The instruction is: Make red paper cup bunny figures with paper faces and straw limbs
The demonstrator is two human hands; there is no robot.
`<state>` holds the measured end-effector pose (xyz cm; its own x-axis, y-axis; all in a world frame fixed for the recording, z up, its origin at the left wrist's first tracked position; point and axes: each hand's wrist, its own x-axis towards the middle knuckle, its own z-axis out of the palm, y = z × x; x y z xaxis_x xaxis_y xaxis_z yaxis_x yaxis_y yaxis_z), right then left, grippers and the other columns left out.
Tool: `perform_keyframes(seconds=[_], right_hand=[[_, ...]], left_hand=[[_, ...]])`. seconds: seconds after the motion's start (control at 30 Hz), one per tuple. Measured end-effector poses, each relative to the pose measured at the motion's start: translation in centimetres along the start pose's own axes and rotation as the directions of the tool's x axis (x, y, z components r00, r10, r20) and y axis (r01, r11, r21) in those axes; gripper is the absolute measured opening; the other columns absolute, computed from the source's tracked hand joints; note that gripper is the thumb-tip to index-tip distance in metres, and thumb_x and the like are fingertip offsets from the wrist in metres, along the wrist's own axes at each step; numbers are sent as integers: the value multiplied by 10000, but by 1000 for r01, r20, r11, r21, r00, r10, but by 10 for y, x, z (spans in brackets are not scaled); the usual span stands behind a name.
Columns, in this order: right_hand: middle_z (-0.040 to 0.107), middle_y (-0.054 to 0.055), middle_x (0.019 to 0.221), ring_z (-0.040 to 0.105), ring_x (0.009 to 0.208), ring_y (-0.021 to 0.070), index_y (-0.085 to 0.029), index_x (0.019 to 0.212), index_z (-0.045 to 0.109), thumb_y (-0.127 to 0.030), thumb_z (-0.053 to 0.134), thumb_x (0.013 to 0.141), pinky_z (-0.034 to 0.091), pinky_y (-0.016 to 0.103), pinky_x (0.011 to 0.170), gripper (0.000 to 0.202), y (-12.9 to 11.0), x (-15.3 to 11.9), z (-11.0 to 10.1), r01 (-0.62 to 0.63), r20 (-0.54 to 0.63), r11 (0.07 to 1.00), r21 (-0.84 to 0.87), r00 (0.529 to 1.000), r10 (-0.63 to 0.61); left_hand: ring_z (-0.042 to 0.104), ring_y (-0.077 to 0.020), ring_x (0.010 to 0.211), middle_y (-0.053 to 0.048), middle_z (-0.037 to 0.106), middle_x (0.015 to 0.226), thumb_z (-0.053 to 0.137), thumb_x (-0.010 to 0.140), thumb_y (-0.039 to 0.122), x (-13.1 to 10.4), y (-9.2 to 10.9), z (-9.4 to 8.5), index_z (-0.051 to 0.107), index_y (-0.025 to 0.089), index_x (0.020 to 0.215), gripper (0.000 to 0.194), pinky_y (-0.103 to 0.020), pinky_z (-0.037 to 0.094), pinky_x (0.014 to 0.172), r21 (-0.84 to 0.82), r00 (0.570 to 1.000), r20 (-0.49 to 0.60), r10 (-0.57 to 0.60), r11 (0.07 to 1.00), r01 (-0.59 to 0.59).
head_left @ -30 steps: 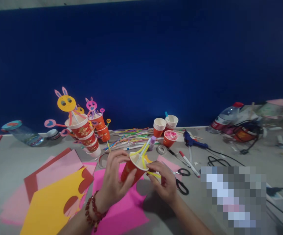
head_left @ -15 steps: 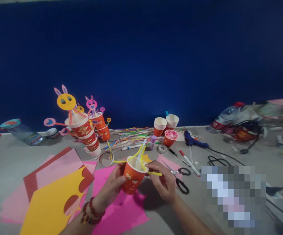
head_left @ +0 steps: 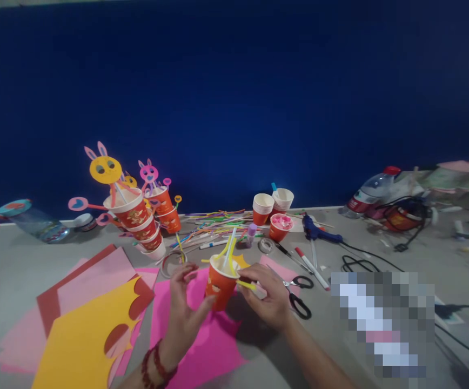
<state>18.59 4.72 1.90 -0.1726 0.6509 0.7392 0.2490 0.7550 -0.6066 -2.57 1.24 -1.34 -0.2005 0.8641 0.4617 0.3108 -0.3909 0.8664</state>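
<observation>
An orange-red paper cup (head_left: 220, 292) stands upright over the bright pink paper, with yellow straws (head_left: 232, 251) and a pale straw in its white mouth. Yellow straw ends also poke out through its sides. My left hand (head_left: 186, 308) is open to the left of the cup, fingers spread and the thumb close to its wall. On the other side, my right hand (head_left: 269, 297) has its thumb and fingers closed about the yellow straw piece (head_left: 246, 284) that sticks out of the cup's right side.
Stacked cups with paper rabbit figures (head_left: 105, 169) stand at back left, near cut paper sheets (head_left: 80, 335). Loose straws (head_left: 214, 221), white-rimmed cups (head_left: 262, 205) and a glue gun (head_left: 319, 233) lie behind. Black-handled scissors (head_left: 299, 305) and a red-capped marker (head_left: 311, 268) are at right.
My left hand has let go of the cup and moved left, its fingers spreading. The cup now sits slightly higher in view and more upright. My right hand stays at the side straw.
</observation>
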Motion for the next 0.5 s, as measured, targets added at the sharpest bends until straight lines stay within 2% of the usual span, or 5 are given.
perform_keyframes(seconds=[0.07, 0.13, 0.3, 0.4, 0.5], right_hand=[[744, 41, 796, 683, 687, 200, -246, 1079, 707, -188, 670, 885, 551, 327, 645, 205, -1, -1, 0, 2, 20, 1000, -23, 1000, -2], [755, 50, 820, 691, 719, 213, -251, 1106, 701, -174, 656, 880, 555, 342, 653, 242, 0, -4, 1, 16, 60, 999, -33, 998, -14], [766, 75, 901, 702, 800, 242, -251, 1132, 687, -164, 624, 876, 565, 384, 702, 277, -1, -9, 3, 38, 109, 998, -45, 993, -33], [762, 70, 908, 700, 785, 231, -252, 1172, 670, -194, 633, 890, 571, 375, 712, 291, -6, -10, 1, 30, 137, 997, -66, 990, -20], [764, 82, 979, 707, 779, 219, -251, 1270, 618, -254, 652, 910, 580, 358, 717, 362, -5, -9, -16, 24, 192, 989, -145, 981, 5]], left_hand=[[515, -356, 1312, -136, 521, 1371, 847, 736, 287, 1, 6, -2, 478, 266, 1295, 670, -591, 435, 1089, 225, 953, 19, 301, 928, -298], [485, -365, 1341, -126, 557, 1367, 854, 723, 252, 8, 17, -3, 510, 282, 1288, 663, -623, 339, 1151, 332, 881, 145, 451, 816, -473], [611, -289, 1143, -43, 733, 1081, 695, 851, 176, 30, 43, 4, 649, 283, 1055, 234, -589, 206, 1195, 366, 832, 398, 387, 765, -531], [638, -245, 1000, -13, 738, 930, 628, 884, 142, 36, 49, 8, 639, 263, 964, 145, -558, 192, 1196, 319, 805, 465, 369, 779, -540], [626, -226, 908, -1, 727, 880, 590, 902, 115, 39, 49, 7, 621, 257, 929, 148, -532, 229, 1167, 293, 773, 501, 390, 764, -575]])
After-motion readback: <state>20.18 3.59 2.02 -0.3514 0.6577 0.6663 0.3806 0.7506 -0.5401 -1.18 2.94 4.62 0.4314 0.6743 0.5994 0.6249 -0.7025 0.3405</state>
